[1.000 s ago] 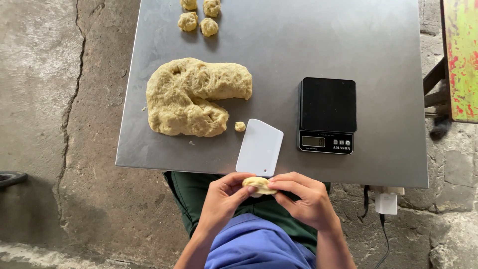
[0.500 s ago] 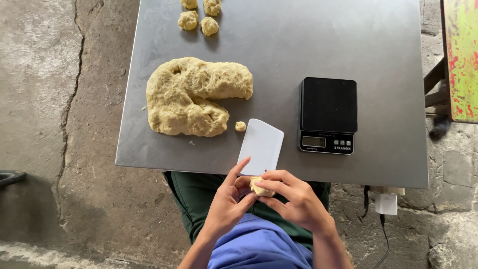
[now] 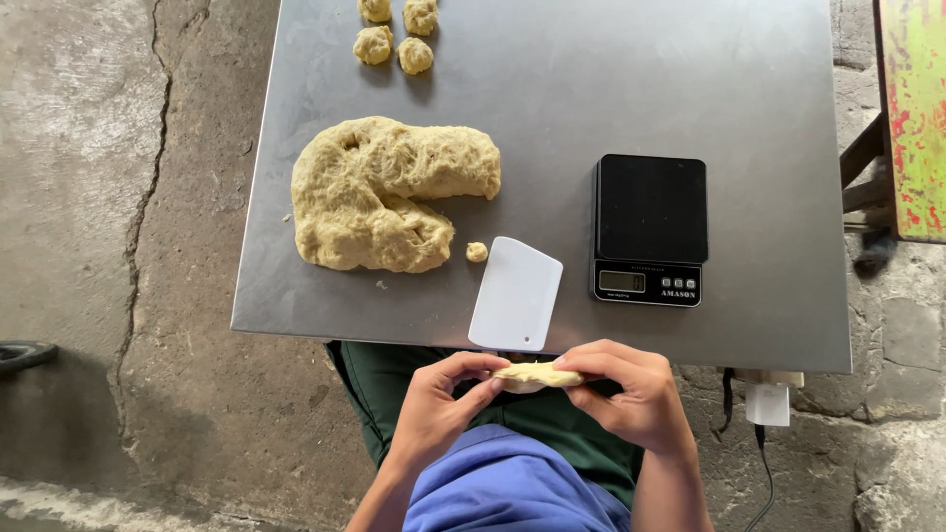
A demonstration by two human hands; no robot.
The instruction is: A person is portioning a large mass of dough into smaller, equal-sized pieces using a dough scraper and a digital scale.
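Two hands: both are on one small dough piece point(image 3: 537, 375), held just off the near edge of the table point(image 3: 631, 89), right below the scraper.
Left hand point(image 3: 439, 406): fingers curled in, thumb and fingertips pinching the left end of the piece.
Right hand point(image 3: 631, 389): fingers bent over the top, pinching the right end, so the piece sits stretched between the two hands.
Dough piece: pale yellow, flattened and a bit long, roughly level. Can't tell how thick it is, the fingers cover most of it.
Scraper point(image 3: 515, 294): white plastic card with rounded corners, lying flat on the table at its near edge, tilted slightly. It's between the big dough and the scale.
Big dough point(image 3: 384, 192): rough, lumpy mass curled like a fat hook, left of the scraper and a little further back.
Crumb point(image 3: 477, 252): tiny dough bit just beside the scraper's top left corner, close to the big dough but not touching it as far as I can see.
Scale point(image 3: 649, 229): black kitchen scale with a small display on its near side, just right of the scraper, nothing on its plate.
Dough balls point(image 3: 394, 32): four little ones clustered at the far edge, well back from the scraper, the rear two partly cut off by the frame.
Table: plain grey metal top over cracked concrete floor.
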